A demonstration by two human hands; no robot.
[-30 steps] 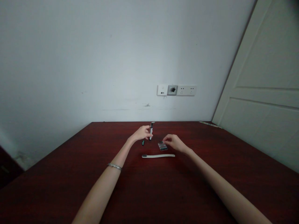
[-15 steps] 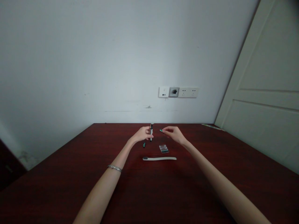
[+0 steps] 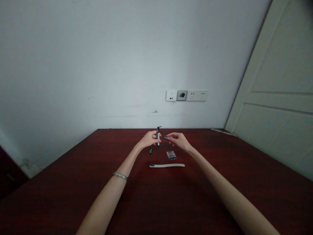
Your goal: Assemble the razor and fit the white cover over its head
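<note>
My left hand (image 3: pixel 149 139) is closed on a slim white-and-black device (image 3: pixel 158 138), held upright with a small black piece sticking out at its top. To the right of it, my right hand (image 3: pixel 179 141) pinches a small green-and-black battery (image 3: pixel 166 138) between thumb and fingertips, its end pointing at the device but apart from it. Another battery (image 3: pixel 151 151) lies on the table just below my left hand. A clear plastic pack (image 3: pixel 171 155) with green in it rests below my right hand. Nearer to me lies a long pale strip (image 3: pixel 168 165) with a dark grey end.
The dark red wooden table (image 3: pixel 156 202) runs back to a white wall. Sockets (image 3: pixel 192 95) are set in the wall above it. A pale door (image 3: pixel 281 98) stands at the right. A flat printed strip (image 3: pixel 223 132) lies at the table's back right edge.
My right hand has moved a little to the left, bringing the battery nearer to the device. My left hand holds the device in nearly the same place.
</note>
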